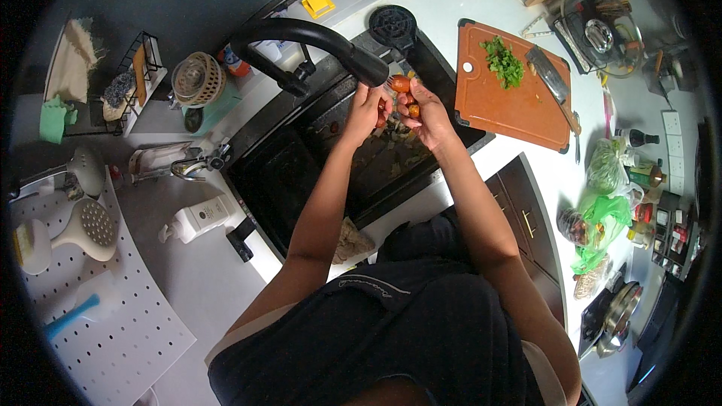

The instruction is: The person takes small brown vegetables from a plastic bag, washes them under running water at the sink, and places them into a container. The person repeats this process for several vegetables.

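Observation:
Under the black faucet point(369, 65), streaks of water fall onto a glossy reddish-brown oval fruit point(400, 83), perhaps a jujube. My right hand point(431, 115) holds this fruit at its fingertips, with smaller ones gathered in the fingers. Close beside it, my left hand point(364, 115) curls around more reddish fruit point(381, 115), partly hidden by the fingers. Both hands are above the black sink point(361, 197). Food scraps point(397, 160) lie in the basin below, and a small dark reddish piece point(334, 127) rests left of my wrist.
Right of the sink, an orange-brown cutting board point(485, 104) bears chopped green herbs point(502, 62) and a cleaver point(548, 74). A black round drain strainer point(393, 23) sits at the sink's back corner. A white pump bottle point(203, 218) lies leftward; green plastic bags point(601, 225) are far right.

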Tool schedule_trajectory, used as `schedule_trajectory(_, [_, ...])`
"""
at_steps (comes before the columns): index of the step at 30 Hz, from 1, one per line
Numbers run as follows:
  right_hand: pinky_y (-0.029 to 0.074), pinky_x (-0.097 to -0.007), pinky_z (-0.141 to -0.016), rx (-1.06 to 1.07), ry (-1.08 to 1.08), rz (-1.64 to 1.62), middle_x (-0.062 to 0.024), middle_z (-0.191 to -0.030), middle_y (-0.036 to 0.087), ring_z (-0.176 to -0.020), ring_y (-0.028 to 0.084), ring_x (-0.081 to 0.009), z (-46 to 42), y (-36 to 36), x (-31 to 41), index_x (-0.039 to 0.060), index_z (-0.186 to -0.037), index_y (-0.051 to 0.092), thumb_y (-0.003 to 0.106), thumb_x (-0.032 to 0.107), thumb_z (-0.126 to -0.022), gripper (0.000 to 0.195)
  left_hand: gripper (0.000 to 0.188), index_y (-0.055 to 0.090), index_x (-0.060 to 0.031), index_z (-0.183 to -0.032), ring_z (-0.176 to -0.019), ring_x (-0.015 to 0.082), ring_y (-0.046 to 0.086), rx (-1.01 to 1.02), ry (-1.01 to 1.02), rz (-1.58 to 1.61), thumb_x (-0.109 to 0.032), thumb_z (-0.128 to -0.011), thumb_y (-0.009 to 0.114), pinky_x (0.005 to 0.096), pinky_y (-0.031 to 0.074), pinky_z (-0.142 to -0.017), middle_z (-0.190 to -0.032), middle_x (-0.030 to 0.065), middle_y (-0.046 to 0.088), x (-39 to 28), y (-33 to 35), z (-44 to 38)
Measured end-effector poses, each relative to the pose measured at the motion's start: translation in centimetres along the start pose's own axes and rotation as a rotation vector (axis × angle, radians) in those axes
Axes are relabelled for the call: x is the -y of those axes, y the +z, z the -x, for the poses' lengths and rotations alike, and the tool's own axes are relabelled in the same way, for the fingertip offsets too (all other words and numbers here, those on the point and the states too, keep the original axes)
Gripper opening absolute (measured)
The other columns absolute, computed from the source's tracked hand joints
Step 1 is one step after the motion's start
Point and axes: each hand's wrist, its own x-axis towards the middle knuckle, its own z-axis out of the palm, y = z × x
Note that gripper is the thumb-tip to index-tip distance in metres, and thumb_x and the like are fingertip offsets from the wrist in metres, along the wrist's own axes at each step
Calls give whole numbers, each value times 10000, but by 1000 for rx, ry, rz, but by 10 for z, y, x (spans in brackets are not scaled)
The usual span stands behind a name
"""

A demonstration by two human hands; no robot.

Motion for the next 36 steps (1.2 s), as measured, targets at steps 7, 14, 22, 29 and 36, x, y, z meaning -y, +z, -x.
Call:
schedule_trajectory(7, [263,-183,-394,34,174,21,-18,-770,523,-588,440,-83,3,0,7,48,-967,547,466,407,-1043,376,423,521,-43,-1383,-858,68,610,245,164,-259,-123,-977,608,232,502,-711,-1071,22,668,-18,-3,3])
schedule_trajectory(14, [262,-172,-386,48,221,-1,-19,-753,493,-585,441,-88,-4,0,7,50,-1011,556,492,403,-1033,359,238,678,-53,-1162,-732,85,663,-81,333,-605,-106,-932,649,267,510,-658,-801,75,715,-18,11,7])
schedule_trajectory(22, [261,-176,-378,77,215,42,-34,-738,505,-571,439,-102,-5,13,4,40,-1057,547,516,383,-1027,346,265,701,-18,-920,-533,91,547,-387,149,-424,-244,-987,579,280,403,-493,-606,31,598,11,5,-9])
schedule_trajectory(29, [264,-172,-375,81,240,-85,-28,-749,486,-569,414,-88,-7,2,4,44,-1080,529,497,390,-1034,351,290,602,-26,-878,-573,80,529,-14,-11,-181,-264,-1023,522,249,407,-515,-669,-3,564,-4,-13,-5])
schedule_trajectory(36, [249,-152,-372,125,273,-168,-8,-737,459,-566,397,-75,-5,3,4,50,-1074,537,514,403,-1023,357,193,623,-45,-1042,-643,53,543,142,-92,-160,-226,-1002,571,222,423,-545,-740,-19,601,-3,-28,-5])
